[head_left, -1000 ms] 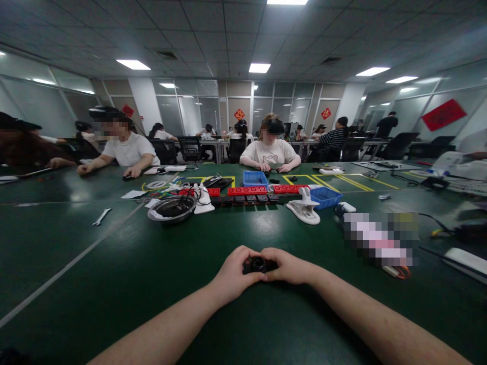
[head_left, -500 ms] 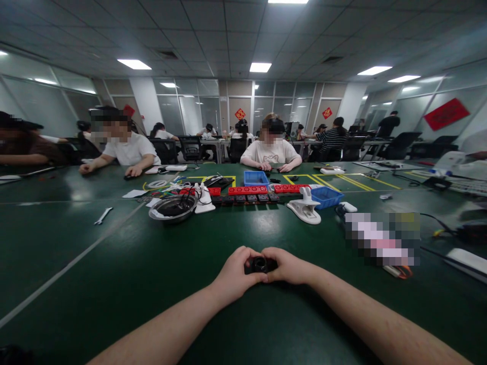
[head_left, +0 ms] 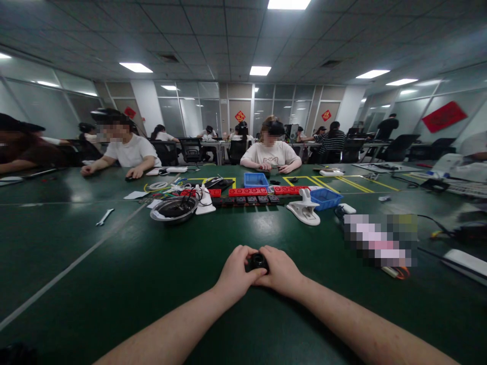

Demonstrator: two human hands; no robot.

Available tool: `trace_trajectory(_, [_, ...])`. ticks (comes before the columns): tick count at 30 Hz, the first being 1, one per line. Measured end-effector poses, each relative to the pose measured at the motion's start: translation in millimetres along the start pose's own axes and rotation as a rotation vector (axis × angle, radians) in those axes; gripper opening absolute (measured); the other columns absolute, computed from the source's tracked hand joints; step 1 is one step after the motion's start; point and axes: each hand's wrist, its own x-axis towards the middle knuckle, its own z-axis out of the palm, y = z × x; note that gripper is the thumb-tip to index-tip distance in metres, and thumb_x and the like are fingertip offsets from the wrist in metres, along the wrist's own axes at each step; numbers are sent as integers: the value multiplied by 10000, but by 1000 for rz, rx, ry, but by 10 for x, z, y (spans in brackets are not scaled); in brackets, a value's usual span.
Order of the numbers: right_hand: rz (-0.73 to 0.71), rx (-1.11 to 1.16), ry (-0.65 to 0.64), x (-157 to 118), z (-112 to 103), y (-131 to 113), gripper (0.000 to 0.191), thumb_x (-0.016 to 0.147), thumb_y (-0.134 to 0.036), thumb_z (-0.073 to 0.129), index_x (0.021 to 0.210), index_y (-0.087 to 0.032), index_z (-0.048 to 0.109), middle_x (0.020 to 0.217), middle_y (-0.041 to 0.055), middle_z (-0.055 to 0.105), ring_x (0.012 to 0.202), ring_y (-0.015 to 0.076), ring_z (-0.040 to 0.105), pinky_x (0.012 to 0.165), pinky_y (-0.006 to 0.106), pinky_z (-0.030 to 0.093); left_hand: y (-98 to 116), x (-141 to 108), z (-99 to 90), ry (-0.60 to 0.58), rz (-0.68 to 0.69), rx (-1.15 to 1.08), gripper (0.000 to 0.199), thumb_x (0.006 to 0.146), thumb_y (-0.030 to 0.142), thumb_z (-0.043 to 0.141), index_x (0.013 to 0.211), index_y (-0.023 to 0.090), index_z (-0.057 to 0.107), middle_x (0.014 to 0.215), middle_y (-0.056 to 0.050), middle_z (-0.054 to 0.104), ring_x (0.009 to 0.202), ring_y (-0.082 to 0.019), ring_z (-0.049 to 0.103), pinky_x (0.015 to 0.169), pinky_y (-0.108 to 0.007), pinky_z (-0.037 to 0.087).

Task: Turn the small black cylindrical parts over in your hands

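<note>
A small black round part [head_left: 258, 261] with a dark opening in its top is clasped between my two hands, just above or on the green table [head_left: 182, 314]. My left hand [head_left: 236, 274] grips it from the left, thumb in front and fingers behind. From the right, my right hand [head_left: 281, 271] wraps round it, covering much of that side. The fingertips of both hands meet or nearly meet around the part, and its lower side is hidden.
Ahead lie a metal bowl [head_left: 174, 209] with black items, red socket strips [head_left: 248, 191], a white clamp-like stand [head_left: 305, 209] and blue trays [head_left: 325, 197]. A wrench [head_left: 105, 217] lies at left. Across the table sits a person [head_left: 271, 152].
My right hand has shifted slightly left and closed further round the black part. The part's opening has turned or tilted slightly, and less of its right side shows.
</note>
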Motion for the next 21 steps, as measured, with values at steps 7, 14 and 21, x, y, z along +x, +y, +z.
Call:
trace_trajectory(7, [-252, 283, -217, 46, -148, 215, 273, 650, -339, 623, 834, -149, 557, 784, 10, 513, 744, 152, 465, 656, 250, 358, -28, 27, -98, -164, 57, -37, 300, 603, 267, 657, 880, 202, 563, 788, 9, 466, 694, -139, 436, 597, -226, 351])
trace_trajectory(14, [-274, 362, -302, 72, -218, 231, 229, 687, -256, 599, 886, -147, 570, 803, 7, 503, 750, 140, 466, 672, 237, 364, -34, 48, -89, -197, 67, -49, 299, 620, 312, 645, 887, 205, 563, 762, 12, 442, 665, -129, 418, 574, -217, 339])
trace_trajectory(21, [-262, 412, -322, 74, -206, 252, 216, 706, -256, 575, 898, -156, 575, 836, 9, 505, 768, 140, 473, 687, 239, 367, -59, 56, -85, -196, 66, -46, 292, 615, 295, 650, 871, 194, 554, 766, 13, 440, 648, -123, 414, 565, -214, 339])
